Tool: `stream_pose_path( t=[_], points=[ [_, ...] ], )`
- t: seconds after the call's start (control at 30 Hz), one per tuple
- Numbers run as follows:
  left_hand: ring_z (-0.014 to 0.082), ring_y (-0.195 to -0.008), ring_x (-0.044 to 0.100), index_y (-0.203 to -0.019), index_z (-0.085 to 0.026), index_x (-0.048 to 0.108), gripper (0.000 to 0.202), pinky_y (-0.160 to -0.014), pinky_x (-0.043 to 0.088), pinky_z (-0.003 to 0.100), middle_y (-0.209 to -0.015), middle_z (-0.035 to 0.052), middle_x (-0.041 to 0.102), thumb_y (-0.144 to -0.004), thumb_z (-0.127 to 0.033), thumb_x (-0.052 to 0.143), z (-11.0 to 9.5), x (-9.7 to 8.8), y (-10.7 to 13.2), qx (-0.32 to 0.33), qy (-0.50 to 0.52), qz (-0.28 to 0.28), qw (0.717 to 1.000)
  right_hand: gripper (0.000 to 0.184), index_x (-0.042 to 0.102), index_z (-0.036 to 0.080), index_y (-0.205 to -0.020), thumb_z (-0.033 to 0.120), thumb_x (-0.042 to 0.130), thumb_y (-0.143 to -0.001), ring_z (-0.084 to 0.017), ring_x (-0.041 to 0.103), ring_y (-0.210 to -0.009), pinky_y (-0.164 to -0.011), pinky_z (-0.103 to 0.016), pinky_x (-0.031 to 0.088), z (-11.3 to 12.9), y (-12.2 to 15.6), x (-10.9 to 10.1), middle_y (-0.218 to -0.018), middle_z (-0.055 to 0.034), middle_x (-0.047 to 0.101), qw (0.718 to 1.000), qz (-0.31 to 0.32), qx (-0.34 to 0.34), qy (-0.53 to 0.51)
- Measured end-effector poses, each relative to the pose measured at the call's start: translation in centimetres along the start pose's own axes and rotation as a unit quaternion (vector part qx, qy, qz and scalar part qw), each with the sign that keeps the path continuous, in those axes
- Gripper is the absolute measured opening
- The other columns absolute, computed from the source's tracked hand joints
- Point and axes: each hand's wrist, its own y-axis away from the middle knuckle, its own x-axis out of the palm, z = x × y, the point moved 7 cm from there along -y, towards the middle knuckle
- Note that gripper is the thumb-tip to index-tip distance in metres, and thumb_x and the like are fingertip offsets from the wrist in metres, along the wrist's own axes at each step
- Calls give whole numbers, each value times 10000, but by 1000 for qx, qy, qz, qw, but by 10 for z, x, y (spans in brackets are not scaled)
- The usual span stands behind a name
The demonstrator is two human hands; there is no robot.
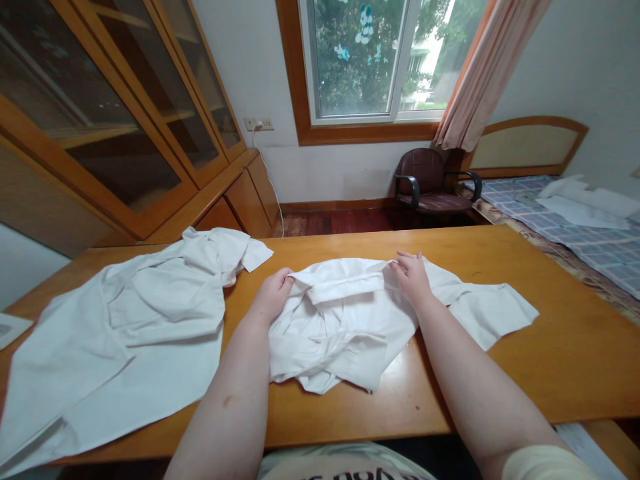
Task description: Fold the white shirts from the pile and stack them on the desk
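A crumpled white shirt (350, 327) lies in the middle of the wooden table (550, 333), its collar band turned toward the far edge. My left hand (273, 293) is closed on the shirt's left shoulder near the collar. My right hand (411, 275) grips the right end of the collar, fingers curled into the cloth. A second white garment (130, 333) lies spread out flat to the left, apart from both hands.
A glass-fronted wooden cabinet (125, 120) lines the left wall. Beyond the table stand a dark armchair (430, 183) under the window and a bed (590, 233) with folded white cloth at the right. A paper corner (10, 327) sits at the table's left edge.
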Motion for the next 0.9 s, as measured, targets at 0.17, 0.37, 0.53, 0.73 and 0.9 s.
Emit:
stream_pose_path(
  t=[0.17,0.37,0.53,0.73,0.9],
  points=[
    [158,-723,562,-790,-175,578,326,-664,432,252,-761,0,621,-838,-462,431,8,4,-1,-38,162,-14,986,383,415,216,-604,507,447,-852,-128,403,-548,-566,-255,357,-12,4,-10,-539,49,418,990,-49,93,-95],
    [198,-767,589,-803,-179,611,294,-674,428,281,-780,30,655,-809,-434,466,32,8,-5,-150,37,-24,988,248,606,197,-835,429,523,-802,-176,534,-672,-613,-274,378,-22,2,6,-698,-9,607,990,17,141,5],
    [216,-909,602,-1043,-196,582,284,-772,457,312,-1008,77,653,-835,-350,466,27,-5,-3,-131,-56,-97,985,273,649,157,-990,308,483,-835,-242,527,-1016,-921,-351,350,9,-1,-7,-1073,-115,636,994,-30,6,106],
    [238,-1149,501,-1078,-192,598,286,-1023,341,371,-1189,80,597,-878,-290,418,-37,-12,12,40,-177,-137,974,348,671,198,-876,375,374,-920,-208,573,-874,-798,-308,385,38,10,12,-906,-78,674,974,146,-7,173],
    [193,-1134,543,-1193,-229,568,359,-962,413,300,-1251,43,589,-877,-318,424,-67,31,28,112,-150,114,976,365,619,201,-1084,457,497,-854,-281,508,-1100,-919,-425,349,24,17,34,-1157,-117,621,947,230,44,221]
  ],
)
